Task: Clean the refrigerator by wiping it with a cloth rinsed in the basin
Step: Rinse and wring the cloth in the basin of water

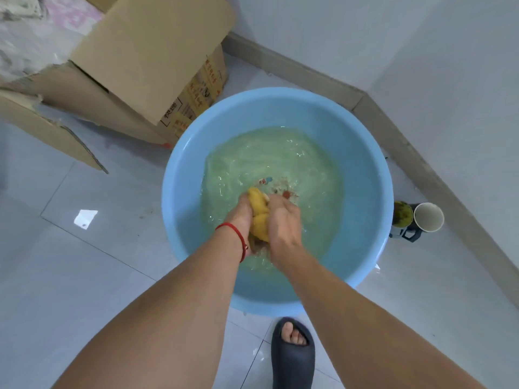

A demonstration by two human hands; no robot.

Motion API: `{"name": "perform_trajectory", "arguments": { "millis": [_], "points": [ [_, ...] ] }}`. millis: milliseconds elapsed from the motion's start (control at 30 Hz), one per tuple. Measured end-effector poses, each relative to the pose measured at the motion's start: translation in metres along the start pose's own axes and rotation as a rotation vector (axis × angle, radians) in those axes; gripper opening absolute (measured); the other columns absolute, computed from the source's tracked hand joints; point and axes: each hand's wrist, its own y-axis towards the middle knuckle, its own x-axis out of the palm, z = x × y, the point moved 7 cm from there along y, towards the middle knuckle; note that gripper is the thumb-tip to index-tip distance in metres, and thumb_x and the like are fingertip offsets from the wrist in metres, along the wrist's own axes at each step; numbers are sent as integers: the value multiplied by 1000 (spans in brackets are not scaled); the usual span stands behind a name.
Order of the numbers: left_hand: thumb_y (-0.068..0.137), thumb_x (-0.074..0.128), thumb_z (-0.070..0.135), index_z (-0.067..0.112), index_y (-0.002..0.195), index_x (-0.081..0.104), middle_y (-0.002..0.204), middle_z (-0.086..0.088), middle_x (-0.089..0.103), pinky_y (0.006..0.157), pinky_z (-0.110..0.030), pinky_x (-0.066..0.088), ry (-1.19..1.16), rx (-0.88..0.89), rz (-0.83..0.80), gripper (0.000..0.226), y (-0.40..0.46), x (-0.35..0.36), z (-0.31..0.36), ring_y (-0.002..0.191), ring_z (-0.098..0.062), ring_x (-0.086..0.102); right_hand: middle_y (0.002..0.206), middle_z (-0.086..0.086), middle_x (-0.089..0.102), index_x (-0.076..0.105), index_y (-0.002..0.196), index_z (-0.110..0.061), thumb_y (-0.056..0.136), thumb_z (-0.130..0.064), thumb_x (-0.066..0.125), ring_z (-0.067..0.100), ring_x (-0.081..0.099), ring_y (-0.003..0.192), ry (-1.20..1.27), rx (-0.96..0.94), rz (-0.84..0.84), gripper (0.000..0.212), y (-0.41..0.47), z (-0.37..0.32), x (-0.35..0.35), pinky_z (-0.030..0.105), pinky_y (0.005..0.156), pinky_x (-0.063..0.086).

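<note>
Head view: round light-blue plastic basin [365,164] on the pale tiled floor [98,262], holding cloudy greenish water [280,158]; left hand [241,217] and right hand [283,220] both grip a bunched yellow cloth [259,213] between them at the water surface, fingers curled round it. Open brown cardboard box [146,57] stands behind-left of the basin; white paper cup [428,217] just right of it; dark slipper [292,357] below.

We see pale glossy floor tiles [92,248] — an open cardboard box [146,66] standing on them, white walls [421,51] and grey skirting [309,77] right of it.
</note>
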Motion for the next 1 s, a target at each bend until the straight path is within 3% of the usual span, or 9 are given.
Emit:
{"name": "perform_trajectory", "arguments": {
  "millis": [167, 333, 467, 567, 667, 733, 800, 867, 1000],
  "points": [
    [92, 61, 49, 9, 101, 73, 89, -11, 73, 55, -36, 58, 218, 139, 107, 43, -20, -4, 14, 71, -30, 69, 98, 20, 68, 69, 96, -7, 99, -56, 52, 37, 61, 94, -605, -310, 96, 52, -7, -45, -16, 41, 89, 51],
    [84, 50, 62, 11, 109, 71, 110, -15, 74, 87, -50, 61, 438, 329, 150, 61, -75, 4, 29, 100, -37, 72, 115, 26, 68, 69, 113, -11, 109, -49, 29, 48, 63, 108, -1144, -392, 41, 56, -1, -63, -39, 46, 90, 47],
    [87, 63, 18, 16, 87, 66, 87, -9, 71, 62, -40, 61, 352, 304, -35, 3, -130, 7, 44, 77, -29, 68, 133, 17, 53, 58, 125, -24, 102, -66, 25, 40, 47, 126, -1051, -280, -89, 58, 2, -71, -65, 52, 104, 40],
    [76, 57, -12, 17, 87, 65, 79, -4, 64, 68, -40, 62, 529, 424, -170, 32, -169, 5, 64, 75, -25, 64, 152, 6, 36, 48, 133, -43, 95, -60, 33, 33, 31, 141, -930, -405, -178, 43, -29, -86, -84, 55, 113, 33],
    [69, 63, -9, 15, 96, 68, 78, -3, 65, 67, -38, 59, 764, 578, -211, 36, -215, 12, 82, 71, -21, 62, 171, -2, -2, 10, 159, -46, 82, -1, 60, 25, 4, 159, -882, -518, -346, 102, -80, -103, -96, 48, 122, 27],
    [68, 64, -6, 16, 103, 69, 80, -4, 67, 73, -44, 61, 839, 611, -238, 42, -253, 18, 94, 73, -21, 64, 172, -9, -11, -6, 160, -47, 75, -1, 77, 18, 3, 160, -814, -570, -433, 127, -114, -117, -88, 40, 122, 29],
    [71, 65, -11, 14, 106, 70, 83, -6, 68, 72, -44, 63, 876, 613, -273, 43, -283, 19, 103, 76, -21, 66, 163, -6, 26, 14, 160, -31, 70, -22, 90, 16, 34, 148, -660, -660, -412, 118, -137, -137, -76, 27, 113, 39],
    [71, 67, -8, 13, 108, 69, 84, -5, 67, 66, -33, 59, 911, 628, -265, 43, -313, 11, 115, 76, -21, 66, 120, -7, 60, 46, 136, -25, 70, -22, 90, 8, 60, 104, -518, -632, -332, 79, -154, -161, -76, 25, 86, 49],
    [57, 66, 12, 19, 109, 71, 85, -3, 71, 70, -34, 53, 958, 676, -209, 52, -342, -20, 133, 76, -17, 65, 76, -10, 62, 57, 93, -24, 75, 0, 72, 4, 54, 65, -475, -526, -216, 33, -175, -197, -89, 20, 59, 42]
  ]
}}
